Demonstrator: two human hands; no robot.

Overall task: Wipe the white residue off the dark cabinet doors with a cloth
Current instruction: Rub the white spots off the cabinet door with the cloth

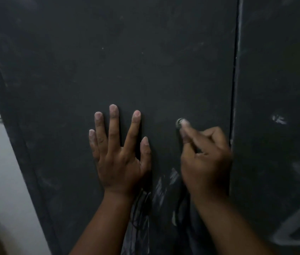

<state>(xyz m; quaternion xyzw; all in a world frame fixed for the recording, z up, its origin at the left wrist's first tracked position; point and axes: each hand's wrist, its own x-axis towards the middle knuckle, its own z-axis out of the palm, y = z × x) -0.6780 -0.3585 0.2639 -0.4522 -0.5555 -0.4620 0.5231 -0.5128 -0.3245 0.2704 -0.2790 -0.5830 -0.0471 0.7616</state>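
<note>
**Hands on the door, no cloth in sight**

Left hand [117, 150] lies flat, fingers spread, on the left cabinet door [108, 61], likely bracing it. Right hand [203, 153] pinches a small round metal piece [180, 122], perhaps a lock, beside the door seam [236, 80]. White residue [161, 190] streaks below the wrists; more marks the right door [283, 70]. Cloth not visible.

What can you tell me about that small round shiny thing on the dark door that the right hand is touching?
The small round metal piece sits low on the dark cabinet door, near the seam with the neighbouring door. It looks silvery and is set into the matte black panel; it may be a lock or a knob, but blur hides the detail. The right hand curls towards it and pinches it at the fingertips, covering its lower right part. The left hand does not touch it.
</note>
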